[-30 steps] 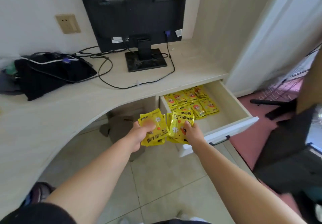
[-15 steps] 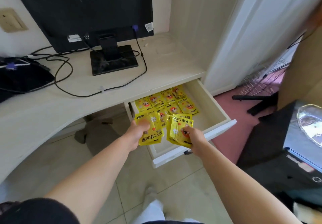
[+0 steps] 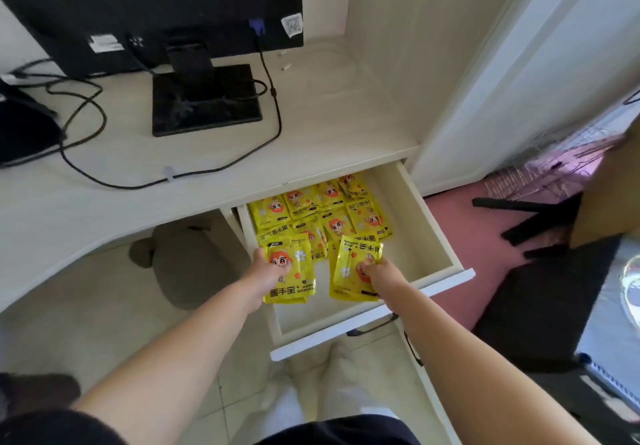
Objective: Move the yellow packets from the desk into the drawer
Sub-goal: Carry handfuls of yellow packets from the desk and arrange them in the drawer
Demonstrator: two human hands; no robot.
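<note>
Left hand [image 3: 268,276] and right hand [image 3: 379,273], each clutching yellow packets [image 3: 289,271], have moved in low over the open drawer [image 3: 433,223], its back already lined with stored packets [image 3: 329,209], suggesting release comes next.

left hand [image 3: 266,280]: moved forward from over the floor, just outside the left front corner, to above the left side of the drawer [image 3: 433,230].
right hand [image 3: 379,276]: carried from above the front panel [image 3: 381,313] to above the bare front part of the drawer floor.
left packets [image 3: 289,271]: brought along in the grip, from beside the drawer to over its interior.
right packets [image 3: 353,268]: likewise brought inward, now overlapping the rows already laid.
gap between bundles: edges overlapping 1.0 s ago, clearly apart now.
view: shifted nearer and rightward; monitor [image 3: 156,5] cropped at the top, wall socket out of frame.
</note>
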